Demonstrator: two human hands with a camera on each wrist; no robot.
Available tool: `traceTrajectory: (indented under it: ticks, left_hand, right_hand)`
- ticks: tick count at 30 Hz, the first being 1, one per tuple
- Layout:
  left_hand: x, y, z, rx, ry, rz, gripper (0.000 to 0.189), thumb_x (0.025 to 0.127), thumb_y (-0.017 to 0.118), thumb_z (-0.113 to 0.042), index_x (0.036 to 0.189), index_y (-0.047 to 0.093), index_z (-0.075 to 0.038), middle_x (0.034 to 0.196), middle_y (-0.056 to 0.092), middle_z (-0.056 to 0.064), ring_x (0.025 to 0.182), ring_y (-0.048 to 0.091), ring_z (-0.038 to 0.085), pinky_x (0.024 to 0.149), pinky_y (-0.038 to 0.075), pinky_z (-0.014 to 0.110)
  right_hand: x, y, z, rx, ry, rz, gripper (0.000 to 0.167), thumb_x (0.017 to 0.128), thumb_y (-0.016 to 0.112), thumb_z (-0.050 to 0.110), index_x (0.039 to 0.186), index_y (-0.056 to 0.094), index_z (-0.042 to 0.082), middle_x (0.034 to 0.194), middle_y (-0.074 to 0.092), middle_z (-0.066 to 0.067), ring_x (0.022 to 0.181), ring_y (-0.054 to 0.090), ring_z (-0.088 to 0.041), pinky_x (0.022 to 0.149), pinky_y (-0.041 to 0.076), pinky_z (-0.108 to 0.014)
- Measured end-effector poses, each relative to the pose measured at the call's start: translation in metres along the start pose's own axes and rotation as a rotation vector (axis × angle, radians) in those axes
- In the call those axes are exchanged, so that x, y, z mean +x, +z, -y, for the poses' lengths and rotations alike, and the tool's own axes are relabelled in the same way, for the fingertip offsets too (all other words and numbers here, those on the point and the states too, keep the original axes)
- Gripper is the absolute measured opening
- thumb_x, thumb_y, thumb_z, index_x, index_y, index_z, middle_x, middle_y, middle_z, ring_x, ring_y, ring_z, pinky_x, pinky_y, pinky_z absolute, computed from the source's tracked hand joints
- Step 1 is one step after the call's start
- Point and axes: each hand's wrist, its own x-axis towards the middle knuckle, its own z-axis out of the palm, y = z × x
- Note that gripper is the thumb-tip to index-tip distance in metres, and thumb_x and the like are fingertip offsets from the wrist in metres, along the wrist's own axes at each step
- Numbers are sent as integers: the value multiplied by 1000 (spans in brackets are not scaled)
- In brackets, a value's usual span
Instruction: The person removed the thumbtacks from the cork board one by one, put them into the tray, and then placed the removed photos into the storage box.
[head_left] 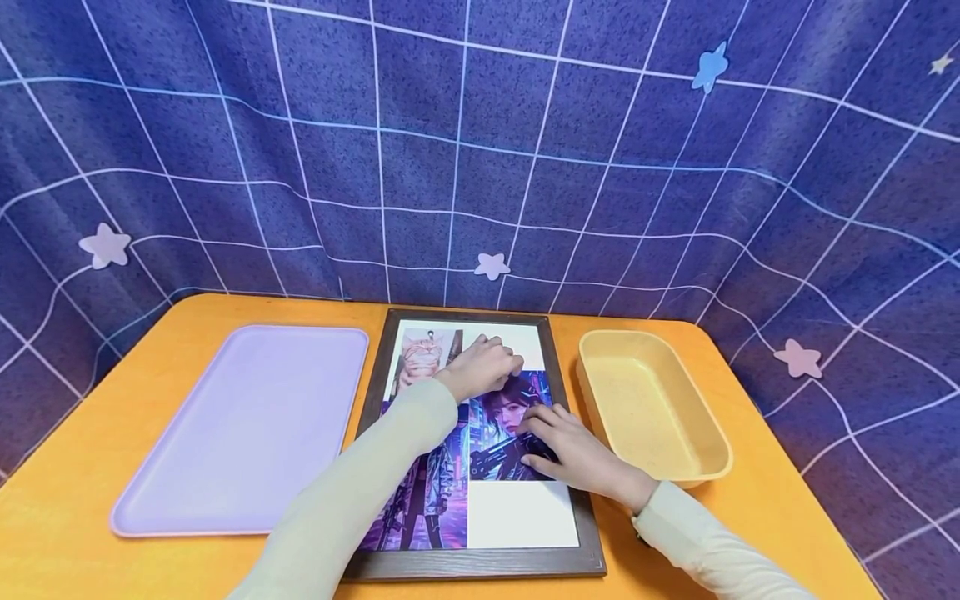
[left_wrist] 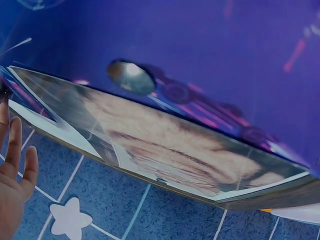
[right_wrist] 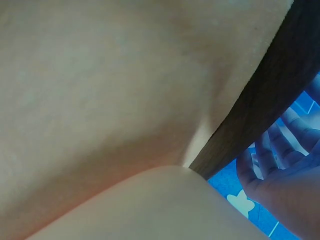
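Note:
A dark wooden frame [head_left: 474, 564] with a white backing [head_left: 521, 512] lies flat on the table. Inside it, a purple print of a person with a dark gun [head_left: 491, 460] covers the middle right. My left hand [head_left: 483, 367] is at that print's upper edge, fingers bent downward; its fingers [left_wrist: 15, 150] show loosely spread in the left wrist view. On the print's right side rests my right hand [head_left: 570, 450], fingers extended. A print of a standing figure [head_left: 427, 508] fills the lower left, partly under my left sleeve. Above it is a bare-torso print [head_left: 422, 354], partly covered.
To the left of the frame lies a flat lilac tray [head_left: 247, 425]. A deep yellow bin [head_left: 648, 404] stands close on the right. The orange table [head_left: 780, 517] ends at a blue gridded cloth [head_left: 420, 167] with star shapes, which hangs behind and at both sides.

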Motion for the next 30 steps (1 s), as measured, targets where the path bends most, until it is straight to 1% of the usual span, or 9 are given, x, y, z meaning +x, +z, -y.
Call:
traceTrajectory:
  ticks: [5, 13, 17, 21, 26, 30]
  left_hand:
    - [-1, -1, 1, -39, -4, -4, 18, 81, 62, -14, 97, 63, -22, 94, 66, -6, 89, 57, 16, 80, 43, 36]
    - [-2, -2, 2, -102, -24, 7, 20, 82, 63, -16, 101, 61, -21, 86, 62, -7, 85, 53, 14, 78, 42, 35]
    - [-3, -2, 4, -136, -22, -7, 20, 81, 64, -17, 101, 61, -20, 84, 61, -7, 84, 53, 14, 76, 42, 34]
    - [-3, -1, 6, -196, -22, -19, 20, 81, 66, -19, 100, 63, -19, 85, 63, -6, 84, 56, 13, 74, 46, 31]
    - [-2, -1, 7, -295, -71, 9, 21, 82, 67, -19, 102, 64, -17, 88, 67, -5, 86, 59, 12, 76, 48, 30]
    - [-2, -1, 7, -322, -103, 23, 22, 82, 67, -18, 103, 64, -18, 89, 67, -6, 88, 59, 12, 79, 47, 31]
  right_hand:
    - [0, -1, 1, 8, 1, 2, 33, 84, 64, 31, 112, 59, 14, 113, 55, 1, 98, 43, -14, 86, 41, -33]
    - [-1, -1, 1, 12, 9, 7, 34, 83, 64, 32, 112, 59, 14, 113, 54, 1, 99, 43, -14, 87, 42, -32]
    - [-1, -1, 1, 16, 16, 12, 33, 83, 64, 31, 112, 59, 15, 114, 54, 2, 99, 43, -14, 87, 42, -32]
    - [-1, -1, 2, 25, 23, 18, 33, 83, 65, 31, 112, 59, 15, 114, 54, 1, 99, 43, -13, 86, 42, -32]
    - [-1, -1, 2, 29, 22, 18, 33, 83, 65, 30, 112, 59, 15, 114, 54, 1, 100, 43, -14, 87, 42, -33]
    - [-1, -2, 2, 29, 23, 16, 34, 83, 65, 31, 112, 59, 14, 114, 54, 1, 100, 43, -14, 87, 42, -33]
